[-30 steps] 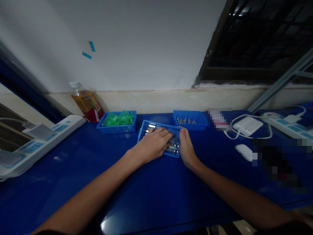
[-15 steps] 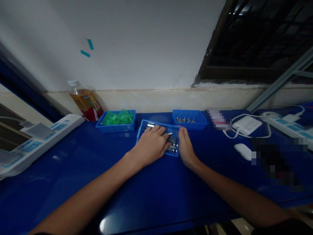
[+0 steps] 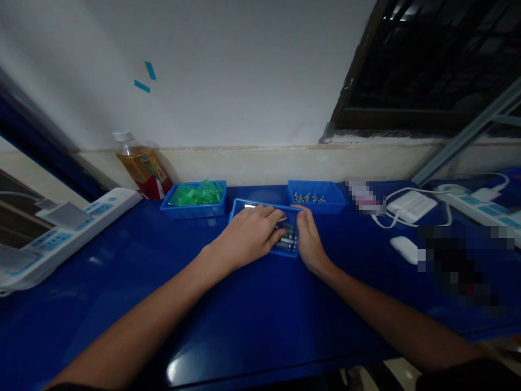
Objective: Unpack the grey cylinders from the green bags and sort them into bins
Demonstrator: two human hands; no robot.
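Observation:
A small blue plastic bin (image 3: 291,253) stands turned at a slant in the middle of the table. Dark and silvery elongated pieces (image 3: 288,239) lie in it, too small to name. Over the bin, my left hand (image 3: 256,231) reaches in from the left, its thumb apart from the fingers. The fingertips rest on the pieces, and a pale piece shows beside them; the hand covers much of the bin. At the bin's right end, my right hand (image 3: 310,239) grips the wall, thumb at the rim and fingers along the outside.
Behind stand a blue bin (image 3: 193,212) of green plastic packets and another blue bin (image 3: 331,205) with small metal parts. A drink bottle (image 3: 142,165) leans left by a power strip (image 3: 77,228). Right are a white charger (image 3: 411,207), a white case (image 3: 405,250) and another power strip (image 3: 488,209).
My left hand has shifted slightly over the bin, its fingers reaching further right across the pieces. My right hand stays on the bin's right wall.

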